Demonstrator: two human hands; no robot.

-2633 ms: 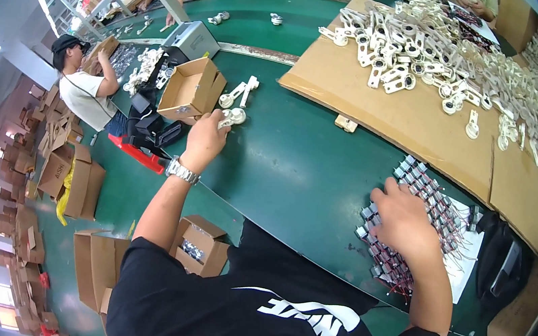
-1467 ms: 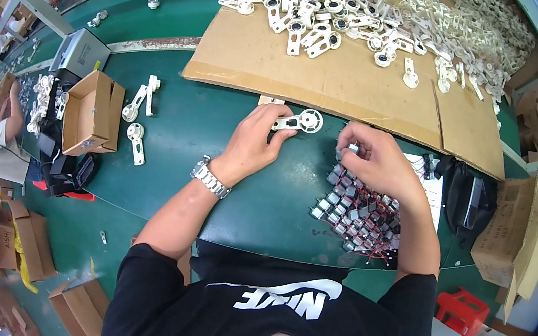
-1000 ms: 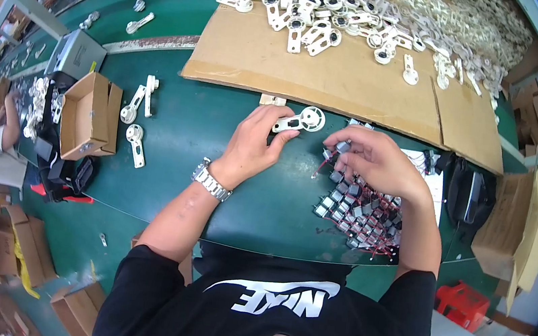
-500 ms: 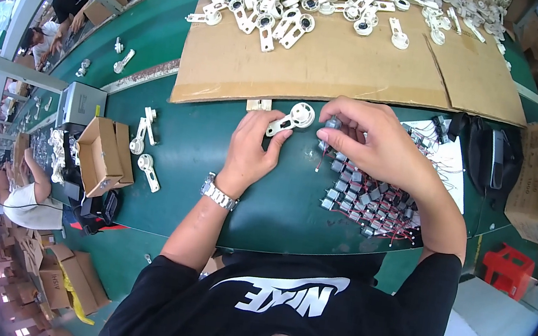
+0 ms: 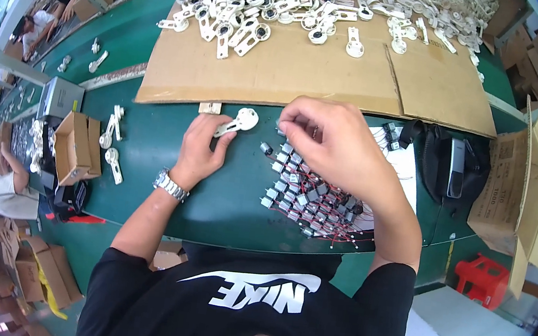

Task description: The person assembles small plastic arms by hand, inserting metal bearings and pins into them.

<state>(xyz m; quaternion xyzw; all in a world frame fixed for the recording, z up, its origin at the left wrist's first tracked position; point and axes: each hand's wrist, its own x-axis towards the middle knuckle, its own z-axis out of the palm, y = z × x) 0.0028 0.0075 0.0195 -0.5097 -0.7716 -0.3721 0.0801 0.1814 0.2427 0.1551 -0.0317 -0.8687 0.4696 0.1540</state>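
My left hand (image 5: 200,149), with a metal-banded watch on its wrist, pinches the narrow arm of a white plastic part with a round head (image 5: 246,119). The head points away to the right, just above the green tabletop. My right hand (image 5: 328,135) is closed a short way to the right, fingertips pinched on a small grey motor (image 5: 279,124) that they mostly hide. Below that hand lies a cluster of small grey motors (image 5: 310,194) with red wires. One loose motor (image 5: 266,147) sits at the cluster's upper left edge.
A cardboard sheet (image 5: 321,80) across the far side bears a heap of white parts (image 5: 256,10). An open carton (image 5: 78,149) and several loose white parts (image 5: 114,165) are at left. White paper (image 5: 404,172), a black bag (image 5: 456,165) and a large carton (image 5: 505,179) stand right.
The whole view has swung, so the bench appears farther left. The white part in my left hand has turned a little and shows a smoother face. My right hand still pinches the motor.
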